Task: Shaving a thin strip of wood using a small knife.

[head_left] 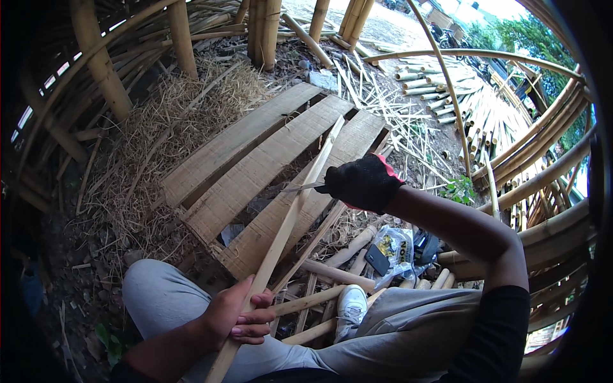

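A long, pale bamboo strip (285,234) slants from my lap up across a slatted wooden pallet (246,169). My bare left hand (241,314) is closed around the strip's near end, above my thigh. My right hand (359,183), in a black and red glove, is closed on a knife; most of its handle is hidden in the fist. The thin knife blade (302,187) points left and lies across the strip, partway along it.
Dry bamboo shavings (172,121) heap left of the pallet. A phone (377,258) and a clear plastic bag (397,249) lie by my white shoe (351,305) among bamboo pieces. Stacked bamboo poles (472,118) lie at the far right. Bamboo posts (263,35) stand behind.
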Demonstrator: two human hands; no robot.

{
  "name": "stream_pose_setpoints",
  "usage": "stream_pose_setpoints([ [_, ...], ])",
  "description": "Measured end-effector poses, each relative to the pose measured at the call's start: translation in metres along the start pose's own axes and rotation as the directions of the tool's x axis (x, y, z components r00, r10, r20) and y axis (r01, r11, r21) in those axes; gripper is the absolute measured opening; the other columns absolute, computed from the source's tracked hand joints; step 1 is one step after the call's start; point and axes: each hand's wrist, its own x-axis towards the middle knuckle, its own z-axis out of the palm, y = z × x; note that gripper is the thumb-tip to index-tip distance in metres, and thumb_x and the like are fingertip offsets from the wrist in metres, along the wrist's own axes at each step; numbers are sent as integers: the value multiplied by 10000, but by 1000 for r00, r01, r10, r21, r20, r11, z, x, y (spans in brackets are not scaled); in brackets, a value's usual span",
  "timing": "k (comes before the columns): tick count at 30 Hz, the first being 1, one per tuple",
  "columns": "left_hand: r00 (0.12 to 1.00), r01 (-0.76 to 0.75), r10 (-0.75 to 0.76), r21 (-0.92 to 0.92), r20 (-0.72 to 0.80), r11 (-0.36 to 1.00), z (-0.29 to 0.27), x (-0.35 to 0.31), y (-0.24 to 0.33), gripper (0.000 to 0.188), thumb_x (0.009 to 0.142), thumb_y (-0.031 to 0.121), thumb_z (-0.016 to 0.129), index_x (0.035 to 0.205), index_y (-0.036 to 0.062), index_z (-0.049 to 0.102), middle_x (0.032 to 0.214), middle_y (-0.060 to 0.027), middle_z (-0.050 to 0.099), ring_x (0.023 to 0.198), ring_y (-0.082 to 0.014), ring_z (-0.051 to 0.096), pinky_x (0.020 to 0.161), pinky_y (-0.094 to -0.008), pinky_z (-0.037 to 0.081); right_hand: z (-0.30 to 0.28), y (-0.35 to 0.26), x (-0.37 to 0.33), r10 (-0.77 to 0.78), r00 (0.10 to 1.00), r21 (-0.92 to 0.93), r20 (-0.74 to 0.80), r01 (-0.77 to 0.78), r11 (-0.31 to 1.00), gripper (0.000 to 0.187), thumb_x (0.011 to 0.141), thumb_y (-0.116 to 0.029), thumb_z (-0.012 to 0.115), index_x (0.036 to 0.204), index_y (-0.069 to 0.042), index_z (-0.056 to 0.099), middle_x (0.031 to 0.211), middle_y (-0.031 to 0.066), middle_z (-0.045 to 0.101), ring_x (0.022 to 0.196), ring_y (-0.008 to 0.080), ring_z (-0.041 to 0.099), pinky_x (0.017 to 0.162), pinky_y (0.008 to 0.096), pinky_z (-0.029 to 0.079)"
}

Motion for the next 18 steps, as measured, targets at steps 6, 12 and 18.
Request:
stream_pose_setpoints([
  [6,1000,19,-19,31,1,999,1,-1,-2,448,993,535,228,740,187,352,485,57,263,349,-63,244,348,-209,230,1,13,5,27,1000,-11,10,-27,1000,304,902,-404,565,766,-139,623,569,76,598,503,246,635,422,376,478],
  [12,999,28,-28,1,30,1000,-1,-1,1,441,992,534,243,741,189,354,488,58,265,356,-64,253,354,-210,234,1,3,6,-79,996,-103,32,82,991,381,948,-431,492,754,-132,628,553,69,589,472,255,617,421,367,475],
  [18,996,34,-28,-65,88,997,-7,-2,-4,413,999,508,231,783,171,335,511,45,255,363,-81,216,352,-214,220,3,17,13,-32,998,-121,59,39,992,271,927,-373,520,842,-137,620,582,60,597,494,251,624,433,375,475],
])
